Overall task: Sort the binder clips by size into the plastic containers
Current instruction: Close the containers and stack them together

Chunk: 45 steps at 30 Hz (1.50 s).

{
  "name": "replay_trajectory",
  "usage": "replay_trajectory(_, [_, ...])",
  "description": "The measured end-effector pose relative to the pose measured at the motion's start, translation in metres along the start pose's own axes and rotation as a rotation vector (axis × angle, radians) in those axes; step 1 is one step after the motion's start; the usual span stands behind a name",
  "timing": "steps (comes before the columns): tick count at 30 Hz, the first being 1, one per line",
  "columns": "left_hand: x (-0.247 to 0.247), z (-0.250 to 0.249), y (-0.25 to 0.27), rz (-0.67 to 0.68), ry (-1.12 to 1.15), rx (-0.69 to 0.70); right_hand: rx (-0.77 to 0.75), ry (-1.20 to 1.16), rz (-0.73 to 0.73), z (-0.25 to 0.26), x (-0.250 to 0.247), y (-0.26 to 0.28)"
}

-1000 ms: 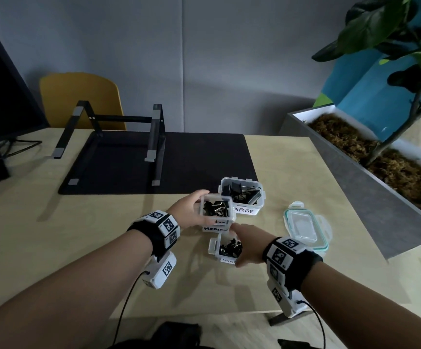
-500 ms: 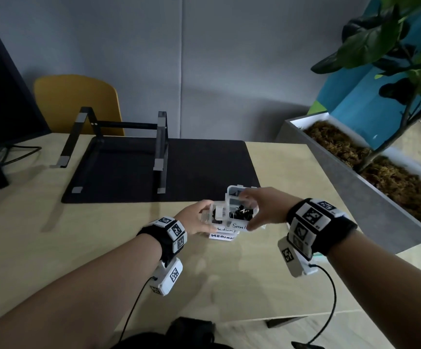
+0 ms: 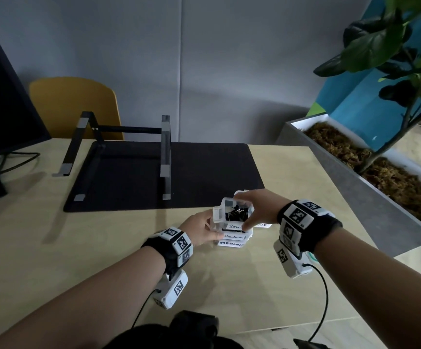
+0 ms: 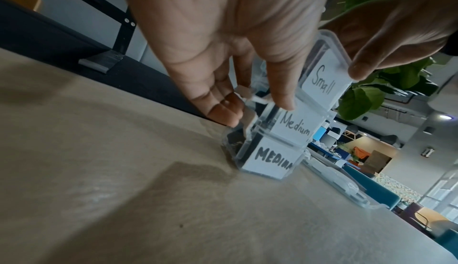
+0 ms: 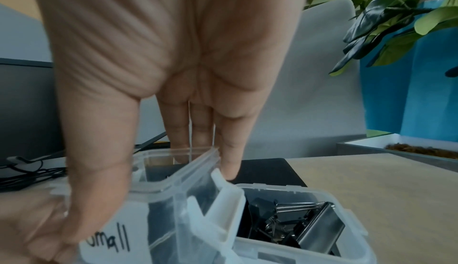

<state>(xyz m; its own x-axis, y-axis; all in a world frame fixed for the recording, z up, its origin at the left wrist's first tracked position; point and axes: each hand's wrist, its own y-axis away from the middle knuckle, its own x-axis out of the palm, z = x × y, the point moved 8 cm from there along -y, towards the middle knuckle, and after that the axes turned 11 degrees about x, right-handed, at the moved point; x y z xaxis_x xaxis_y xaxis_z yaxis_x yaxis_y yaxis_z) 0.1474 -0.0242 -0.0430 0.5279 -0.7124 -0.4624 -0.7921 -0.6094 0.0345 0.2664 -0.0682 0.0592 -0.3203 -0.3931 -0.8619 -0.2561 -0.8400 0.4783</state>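
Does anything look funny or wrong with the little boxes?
Yes. The Small box sits tilted on the Medium box, not flat. The right hand grips it; the left hand holds the boxes below.

- Clear containers with white labels, black handwriting.
- Black, perhaps silver-handled, clips.
- Tan desk, black mat.
- Yellow chair.

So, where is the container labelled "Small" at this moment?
In the head view the Small container sits on top of the Medium container at the table's middle, held by the right hand, just left of the large container.
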Motion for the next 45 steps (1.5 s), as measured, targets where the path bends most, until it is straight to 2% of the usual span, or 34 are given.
replay_trajectory(9, [-0.005,-0.003,0.002,-0.028,0.010,-0.052,0.031,0.077,-0.017,-0.003,0.005,0.000])
replay_trajectory(15, [-0.011,-0.010,0.000,0.012,0.068,-0.009,0.047,0.069,-0.015,-0.005,0.004,0.000])
replay_trajectory(20, [-0.019,-0.016,-0.003,-0.080,0.218,0.032,0.042,0.047,-0.009,-0.003,0.003,0.002])
replay_trajectory(24, [-0.025,-0.019,-0.008,-0.140,0.308,0.001,0.041,0.057,-0.002,-0.002,0.003,0.002])
replay_trajectory(28, [-0.021,-0.023,-0.005,-0.122,0.497,-0.043,0.049,0.068,0.000,-0.002,0.004,0.002])
replay_trajectory(31, [-0.022,-0.022,-0.006,-0.098,0.602,-0.172,0.057,0.073,0.009,-0.003,0.004,0.001])
replay_trajectory(33, [-0.026,-0.027,-0.010,-0.074,0.467,-0.186,0.058,0.071,0.012,-0.004,0.004,0.001])
replay_trajectory(37, [-0.038,-0.044,-0.018,-0.080,0.033,-0.038,0.055,0.095,0.011,-0.005,0.005,0.001])
replay_trajectory(41, [-0.037,-0.064,-0.021,-0.086,-0.080,0.057,0.036,0.020,0.027,-0.012,0.006,-0.001])
replay_trajectory(45, [-0.012,-0.074,-0.024,0.085,-0.213,0.144,0.079,-0.222,0.057,-0.032,0.001,0.007])
